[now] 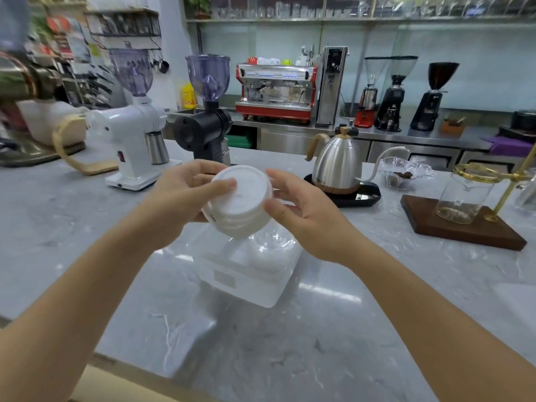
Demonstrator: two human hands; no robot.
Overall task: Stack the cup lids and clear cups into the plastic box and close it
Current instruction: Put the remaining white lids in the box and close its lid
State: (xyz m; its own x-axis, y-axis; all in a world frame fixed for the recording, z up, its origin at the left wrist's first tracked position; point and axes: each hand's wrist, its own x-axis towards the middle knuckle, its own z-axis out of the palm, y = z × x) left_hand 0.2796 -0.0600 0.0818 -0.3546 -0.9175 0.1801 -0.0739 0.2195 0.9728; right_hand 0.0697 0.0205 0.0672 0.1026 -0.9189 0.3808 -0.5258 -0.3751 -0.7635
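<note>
Head view looks down over a grey marbled counter (290, 358) in a coffee bar. Both hands are raised above it with a stack of white cup lids (239, 203) between them, tilted so the top lid faces the camera. The left hand (177, 198) curls round the stack's left side, thumb pressed on the top lid. The right hand (301, 210) meets the stack's right edge with its thumb and fingers only loosely bent; how firmly it grips I cannot tell.

Directly below the stack, on the counter, stands the clear plastic box (249, 271), open on top, with clear cups (274, 242) inside it at the right; its contents are otherwise hard to make out through the glare.

Along the far side of the counter stand a white grinder (130, 140), a black grinder (207, 123), and a steel gooseneck kettle (338, 163) on a black base. To the right sit a small glass dish (403, 172) holding something dark, and a dark wooden board (461, 227) carrying a glass vessel and a brass stand.

Behind, on a steel back bench, are a red espresso machine (275, 88) and three more grinders (406, 94). A shelf of glassware (319, 10) runs along the top of the wall.
</note>
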